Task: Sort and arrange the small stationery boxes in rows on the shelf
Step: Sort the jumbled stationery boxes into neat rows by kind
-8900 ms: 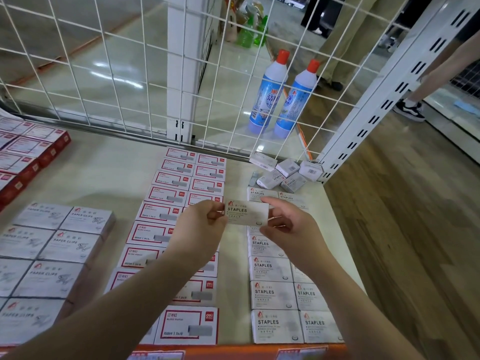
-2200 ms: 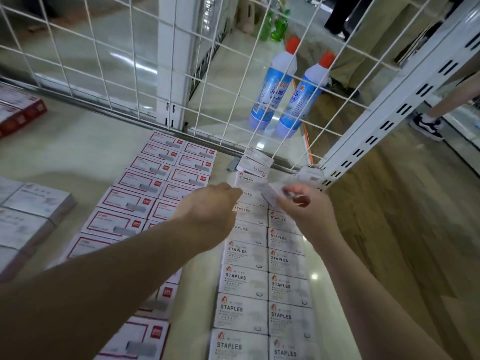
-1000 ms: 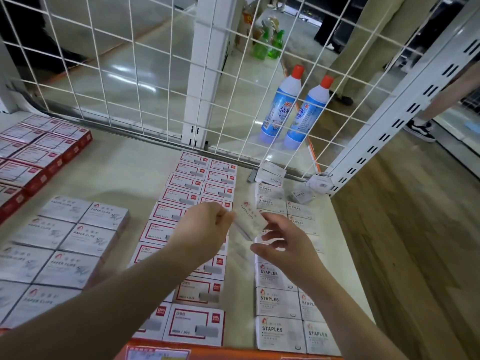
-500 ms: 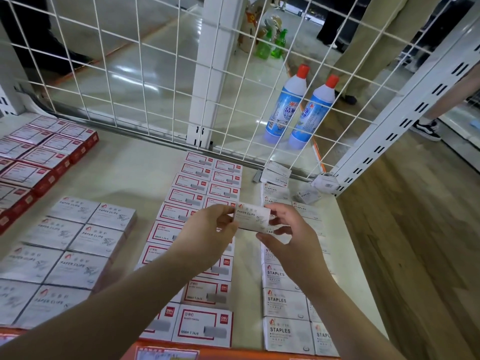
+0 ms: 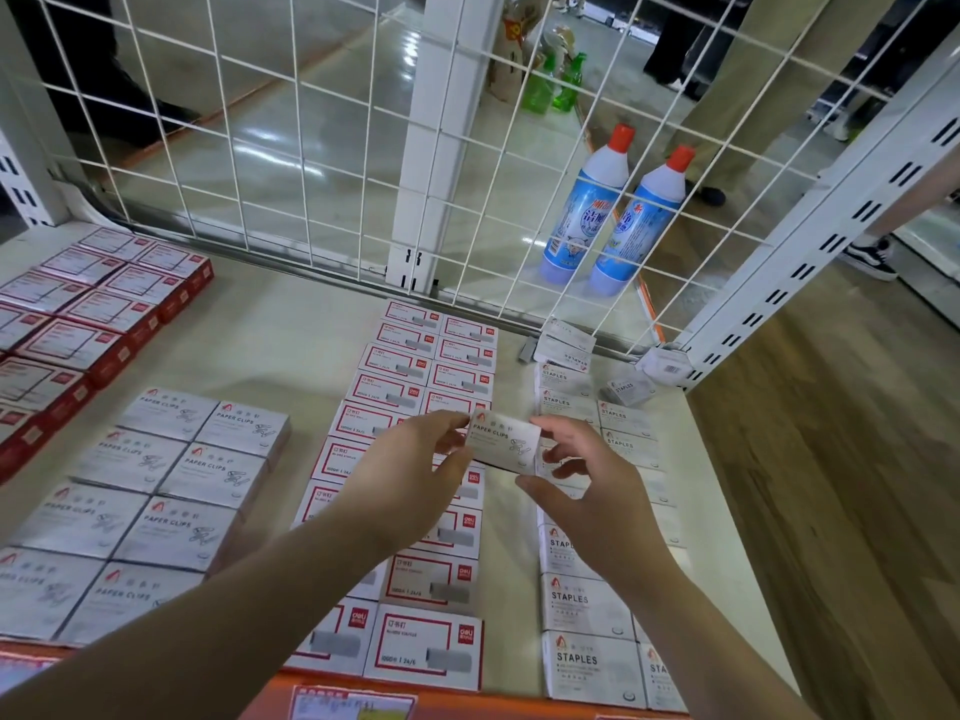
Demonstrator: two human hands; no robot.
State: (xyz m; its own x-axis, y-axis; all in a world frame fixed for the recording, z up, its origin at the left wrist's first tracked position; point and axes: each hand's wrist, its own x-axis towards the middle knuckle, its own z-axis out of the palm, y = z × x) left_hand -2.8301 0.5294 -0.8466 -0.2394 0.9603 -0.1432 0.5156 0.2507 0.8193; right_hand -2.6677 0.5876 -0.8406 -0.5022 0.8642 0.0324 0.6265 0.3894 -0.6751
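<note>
A small grey box marked PAPER CLIPS (image 5: 504, 443) is held in the air above the shelf (image 5: 291, 350). My left hand (image 5: 410, 470) pinches its left end and my right hand (image 5: 582, 491) holds its right end. Below lie two columns of white and red staple boxes (image 5: 415, 387). Right of them run two columns of grey STAPLES boxes (image 5: 587, 610). A block of grey PAPER CLIPS boxes (image 5: 171, 480) sits on the left. Loose grey boxes (image 5: 566, 345) lie at the back right corner.
Red boxes (image 5: 88, 309) fill the far left of the shelf. A white wire grid (image 5: 322, 163) closes the back and a slotted white upright (image 5: 831, 241) stands at the right. Two blue bottles (image 5: 618, 210) stand on the floor behind. An orange strip (image 5: 395, 693) edges the front.
The box held between both hands has turned so its PAPER CLIPS face shows. Both hands stay above the middle columns, and the view has drifted slightly left and down.
</note>
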